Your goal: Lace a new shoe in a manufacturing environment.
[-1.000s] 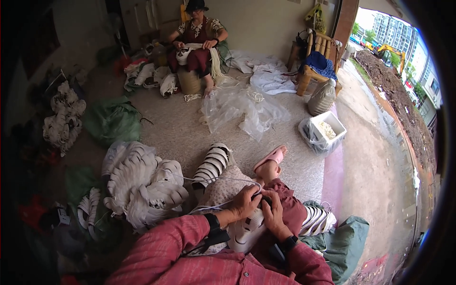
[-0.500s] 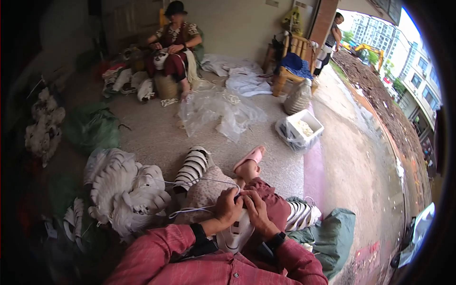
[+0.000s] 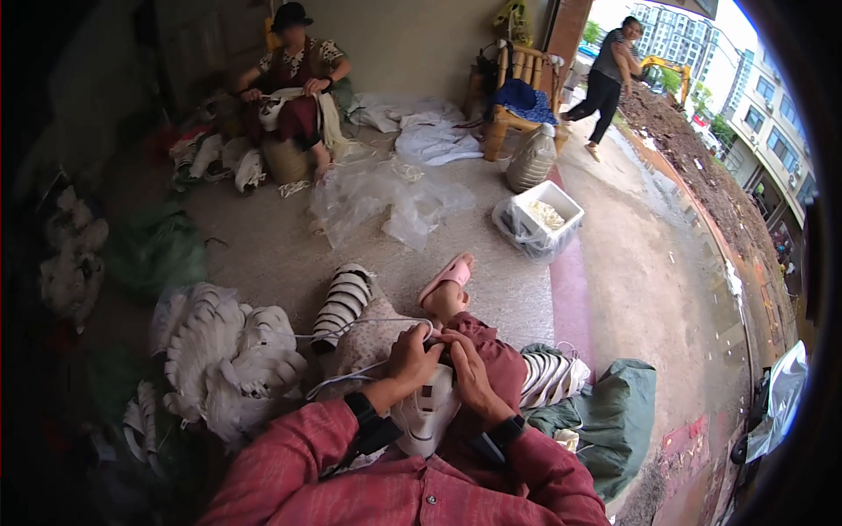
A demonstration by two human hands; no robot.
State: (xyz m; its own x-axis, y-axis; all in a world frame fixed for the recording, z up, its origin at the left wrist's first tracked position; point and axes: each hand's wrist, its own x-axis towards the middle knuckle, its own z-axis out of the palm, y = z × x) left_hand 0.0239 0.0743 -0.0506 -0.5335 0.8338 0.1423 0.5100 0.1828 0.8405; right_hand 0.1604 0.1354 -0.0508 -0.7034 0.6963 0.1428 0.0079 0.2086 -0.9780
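Observation:
A white shoe upper (image 3: 427, 414) with dark slots rests in my lap between my forearms. My left hand (image 3: 410, 359) is closed at its far end, fingers pinched where a pale shoelace (image 3: 386, 320) loops up. The lace's strands trail off to the left over a patterned cloth. My right hand (image 3: 470, 368) bends over the same end of the upper, its fingers pressed against it and close to the left fingertips. What lies right under the fingertips is hidden.
White uppers (image 3: 215, 351) are heaped at my left; a striped stack (image 3: 344, 302) stands ahead. More uppers (image 3: 554, 380) and a green sack (image 3: 618, 421) lie at my right. Beyond are plastic sheeting (image 3: 386, 197), a white box (image 3: 554, 213), a bamboo chair (image 3: 517, 114) and a seated co-worker (image 3: 294, 88).
The view has shifted slightly. At the far right a person has come out from behind the pillar onto the path. My hands stay together at the upper; the seated co-worker's hands have spread apart.

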